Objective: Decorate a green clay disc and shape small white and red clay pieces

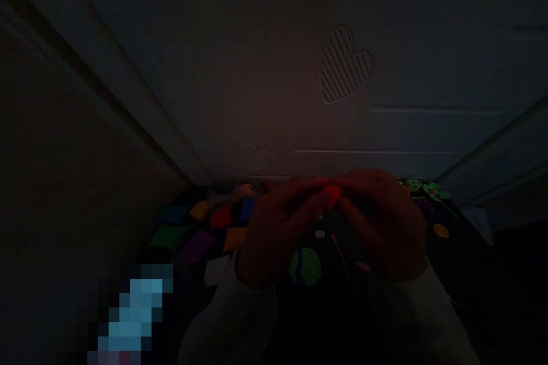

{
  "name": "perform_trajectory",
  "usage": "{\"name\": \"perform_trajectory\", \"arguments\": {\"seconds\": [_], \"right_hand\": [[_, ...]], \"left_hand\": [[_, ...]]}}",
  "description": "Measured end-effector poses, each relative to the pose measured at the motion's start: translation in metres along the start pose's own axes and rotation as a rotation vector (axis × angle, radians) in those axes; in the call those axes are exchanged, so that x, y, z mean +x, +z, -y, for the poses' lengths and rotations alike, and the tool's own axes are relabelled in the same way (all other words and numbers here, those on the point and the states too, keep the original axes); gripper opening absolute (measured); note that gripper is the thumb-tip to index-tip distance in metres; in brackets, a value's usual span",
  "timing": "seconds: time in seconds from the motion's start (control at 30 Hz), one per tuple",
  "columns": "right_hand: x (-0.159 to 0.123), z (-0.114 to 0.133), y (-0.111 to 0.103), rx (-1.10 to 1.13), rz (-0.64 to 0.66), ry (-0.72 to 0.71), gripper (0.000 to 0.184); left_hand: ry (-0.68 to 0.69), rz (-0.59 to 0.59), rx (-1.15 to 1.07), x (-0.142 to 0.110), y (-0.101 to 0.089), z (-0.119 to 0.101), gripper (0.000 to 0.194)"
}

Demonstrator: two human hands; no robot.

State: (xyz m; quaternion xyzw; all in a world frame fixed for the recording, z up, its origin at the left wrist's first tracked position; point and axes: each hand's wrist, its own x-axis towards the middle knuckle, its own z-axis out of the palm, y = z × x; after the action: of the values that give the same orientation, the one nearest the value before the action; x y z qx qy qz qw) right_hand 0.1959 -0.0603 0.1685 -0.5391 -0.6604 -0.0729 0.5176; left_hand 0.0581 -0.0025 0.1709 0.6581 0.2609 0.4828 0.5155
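Observation:
The scene is very dark. My left hand (pixel 278 228) and my right hand (pixel 381 222) meet in front of me, both in white sleeves. Their fingertips pinch a small red-orange piece (pixel 331 191) between them. Below the hands lies a dark surface (pixel 432 251) with a green and blue round shape (pixel 305 267), a thin pink stick (pixel 342 254) and a small white bit (pixel 319 234).
Coloured squares (pixel 205 228) in orange, red, blue, green and purple lie at the left. Green leafy shapes (pixel 422 188) and a yellow round piece (pixel 440 231) lie at the right. A pale panel with striped heart cut-outs (pixel 345 65) stands behind. A blurred blue patch (pixel 132 313) is lower left.

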Motion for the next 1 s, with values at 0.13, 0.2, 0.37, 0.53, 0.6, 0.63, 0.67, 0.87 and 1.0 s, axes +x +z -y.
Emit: {"name": "perform_trajectory", "arguments": {"seconds": [0.13,0.2,0.37,0.53,0.6,0.63,0.67,0.87,1.0], "right_hand": [[-0.002,-0.001,-0.001,-0.007,-0.017,0.003,0.013],[-0.001,-0.001,-0.002,0.000,-0.012,0.008,0.010],[0.000,-0.002,-0.004,-0.017,0.036,-0.036,0.018],[-0.002,-0.005,-0.005,-0.067,0.083,-0.115,0.019],[-0.003,-0.006,-0.006,-0.065,0.080,-0.110,0.017],[-0.003,-0.006,-0.006,-0.062,0.077,-0.102,0.017],[-0.003,-0.006,-0.006,-0.058,0.077,-0.097,0.018],[-0.002,-0.005,-0.007,-0.080,0.098,-0.103,0.018],[-0.002,-0.006,-0.007,-0.088,0.097,-0.157,0.014]], "left_hand": [[-0.014,0.026,-0.008,0.002,-0.002,0.001,0.016],[-0.041,0.044,-0.019,0.002,-0.004,0.002,0.015],[-0.109,0.078,-0.092,0.003,-0.008,0.007,0.014],[-0.146,0.105,-0.102,0.005,-0.009,0.011,0.011],[-0.138,0.118,-0.089,0.005,-0.009,0.012,0.011],[-0.128,0.124,-0.082,0.005,-0.009,0.012,0.012],[-0.111,0.124,-0.075,0.005,-0.010,0.012,0.014],[-0.135,0.206,-0.034,0.004,-0.014,0.011,0.015],[-0.196,0.243,-0.123,0.006,-0.016,0.013,0.009]]}}
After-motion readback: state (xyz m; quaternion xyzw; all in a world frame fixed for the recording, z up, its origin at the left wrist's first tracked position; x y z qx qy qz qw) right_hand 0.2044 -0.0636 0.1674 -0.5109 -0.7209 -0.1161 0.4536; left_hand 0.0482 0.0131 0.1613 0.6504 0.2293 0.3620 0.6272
